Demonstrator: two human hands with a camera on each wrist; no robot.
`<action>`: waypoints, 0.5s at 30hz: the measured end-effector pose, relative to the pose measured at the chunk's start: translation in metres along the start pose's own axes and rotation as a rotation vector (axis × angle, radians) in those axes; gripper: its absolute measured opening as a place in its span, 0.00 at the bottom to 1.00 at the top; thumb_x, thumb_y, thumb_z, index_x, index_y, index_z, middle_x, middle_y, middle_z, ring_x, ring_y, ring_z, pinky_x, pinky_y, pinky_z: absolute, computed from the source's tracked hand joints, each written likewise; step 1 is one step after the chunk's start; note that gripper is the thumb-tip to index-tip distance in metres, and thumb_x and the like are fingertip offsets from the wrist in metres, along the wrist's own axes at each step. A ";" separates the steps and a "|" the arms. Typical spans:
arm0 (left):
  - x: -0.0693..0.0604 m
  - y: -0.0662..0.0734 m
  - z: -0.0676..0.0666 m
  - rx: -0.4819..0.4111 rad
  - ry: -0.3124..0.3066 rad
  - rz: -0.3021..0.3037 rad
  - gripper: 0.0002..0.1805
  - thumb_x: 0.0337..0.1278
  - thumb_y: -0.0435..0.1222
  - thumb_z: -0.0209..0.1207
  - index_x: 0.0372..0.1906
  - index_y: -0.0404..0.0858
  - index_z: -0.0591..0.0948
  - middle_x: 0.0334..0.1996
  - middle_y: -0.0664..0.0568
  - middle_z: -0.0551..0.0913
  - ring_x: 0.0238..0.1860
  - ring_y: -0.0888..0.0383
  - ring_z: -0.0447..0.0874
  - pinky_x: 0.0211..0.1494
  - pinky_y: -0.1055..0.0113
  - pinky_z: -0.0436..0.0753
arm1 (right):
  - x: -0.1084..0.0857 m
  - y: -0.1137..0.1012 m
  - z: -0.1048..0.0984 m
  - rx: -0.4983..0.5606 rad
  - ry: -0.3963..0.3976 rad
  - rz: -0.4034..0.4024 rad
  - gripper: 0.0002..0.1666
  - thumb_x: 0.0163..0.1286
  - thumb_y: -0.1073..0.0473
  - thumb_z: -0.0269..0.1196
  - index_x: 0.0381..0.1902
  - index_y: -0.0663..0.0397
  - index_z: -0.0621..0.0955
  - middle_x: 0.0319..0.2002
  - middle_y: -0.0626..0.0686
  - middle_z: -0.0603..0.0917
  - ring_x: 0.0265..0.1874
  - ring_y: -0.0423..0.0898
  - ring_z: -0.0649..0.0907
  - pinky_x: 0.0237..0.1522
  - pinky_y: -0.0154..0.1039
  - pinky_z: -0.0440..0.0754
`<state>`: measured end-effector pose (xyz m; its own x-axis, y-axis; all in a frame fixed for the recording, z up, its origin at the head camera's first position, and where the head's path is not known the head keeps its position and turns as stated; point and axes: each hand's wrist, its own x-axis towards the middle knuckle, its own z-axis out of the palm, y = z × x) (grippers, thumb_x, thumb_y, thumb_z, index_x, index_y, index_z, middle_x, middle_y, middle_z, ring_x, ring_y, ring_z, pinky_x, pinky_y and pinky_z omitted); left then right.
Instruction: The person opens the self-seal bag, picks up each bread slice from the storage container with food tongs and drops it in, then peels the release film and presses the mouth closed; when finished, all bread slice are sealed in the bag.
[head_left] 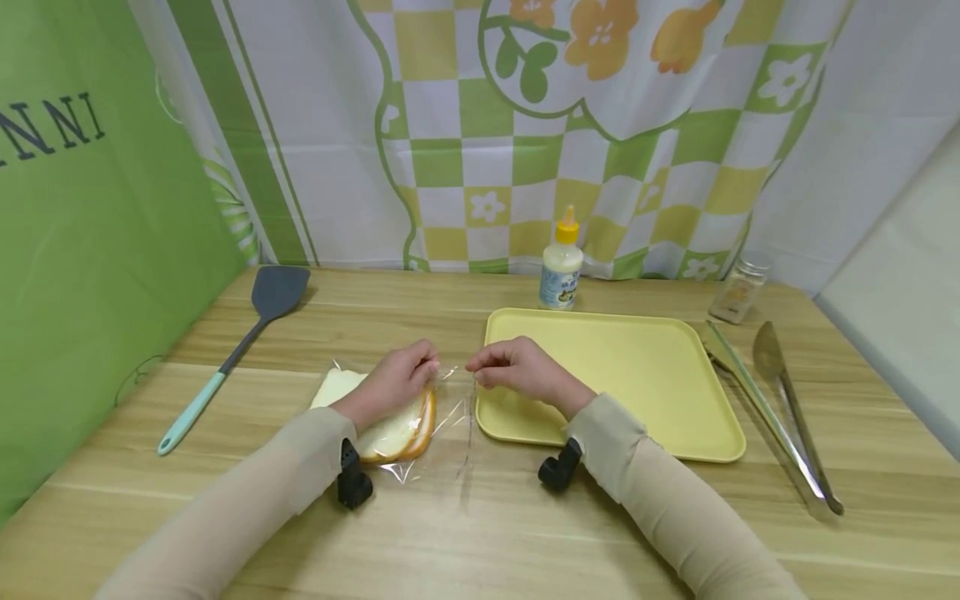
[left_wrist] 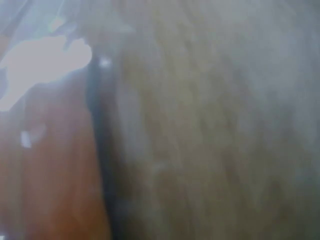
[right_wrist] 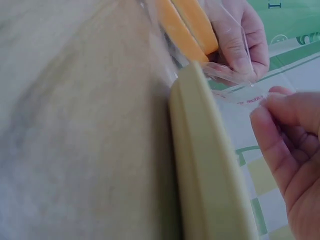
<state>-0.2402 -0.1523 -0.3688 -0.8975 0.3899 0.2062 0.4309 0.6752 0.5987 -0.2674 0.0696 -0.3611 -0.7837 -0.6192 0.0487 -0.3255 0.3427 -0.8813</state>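
Slices of white bread (head_left: 390,435) with orange-brown crusts lie in a clear plastic bag (head_left: 454,425) on the table, left of the yellow tray. My left hand (head_left: 392,385) is over the bread and pinches the film near the bag's mouth. At the tray's left edge, my right hand (head_left: 525,369) holds the bag's edge between thumb and fingertips, as the right wrist view shows with the hand (right_wrist: 295,145) close up. Clear film with faint red print stretches between both hands. The left wrist view is blurred, with a brown-orange crust (left_wrist: 60,170) under bright glare.
The yellow tray (head_left: 622,375) sits right of centre, a squeeze bottle (head_left: 561,271) behind it. Metal tongs (head_left: 795,425) lean on its right side near a glass shaker jar (head_left: 739,292). A spatula (head_left: 262,321) lies at left. Curtains line the back.
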 end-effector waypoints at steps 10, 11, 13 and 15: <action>0.001 -0.003 0.003 0.010 0.004 0.004 0.05 0.63 0.31 0.52 0.30 0.38 0.72 0.23 0.54 0.74 0.27 0.60 0.70 0.32 0.67 0.72 | 0.001 -0.006 0.008 -0.253 0.108 -0.056 0.04 0.64 0.65 0.60 0.29 0.59 0.80 0.21 0.48 0.78 0.21 0.38 0.73 0.24 0.30 0.71; 0.001 -0.002 0.003 0.011 0.003 0.006 0.05 0.63 0.31 0.52 0.30 0.38 0.72 0.23 0.54 0.74 0.27 0.60 0.70 0.32 0.67 0.72 | 0.000 -0.007 0.009 -0.258 0.110 -0.059 0.05 0.64 0.65 0.59 0.29 0.59 0.80 0.20 0.48 0.78 0.21 0.38 0.73 0.24 0.30 0.71; 0.002 -0.001 0.002 0.018 0.002 0.005 0.05 0.63 0.32 0.52 0.30 0.38 0.72 0.22 0.54 0.73 0.26 0.59 0.70 0.32 0.66 0.72 | 0.000 -0.008 0.010 -0.257 0.107 -0.062 0.05 0.65 0.66 0.59 0.28 0.58 0.79 0.20 0.48 0.77 0.21 0.38 0.72 0.24 0.29 0.70; 0.002 -0.001 0.002 0.032 0.001 0.009 0.06 0.63 0.32 0.52 0.30 0.37 0.72 0.22 0.54 0.73 0.26 0.59 0.70 0.32 0.66 0.72 | -0.002 -0.008 0.011 -0.250 0.101 -0.066 0.06 0.65 0.66 0.59 0.27 0.58 0.78 0.20 0.48 0.76 0.21 0.38 0.72 0.23 0.29 0.69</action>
<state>-0.2424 -0.1507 -0.3702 -0.8936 0.3953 0.2124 0.4417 0.6912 0.5720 -0.2579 0.0602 -0.3588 -0.8009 -0.5770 0.1600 -0.4887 0.4754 -0.7316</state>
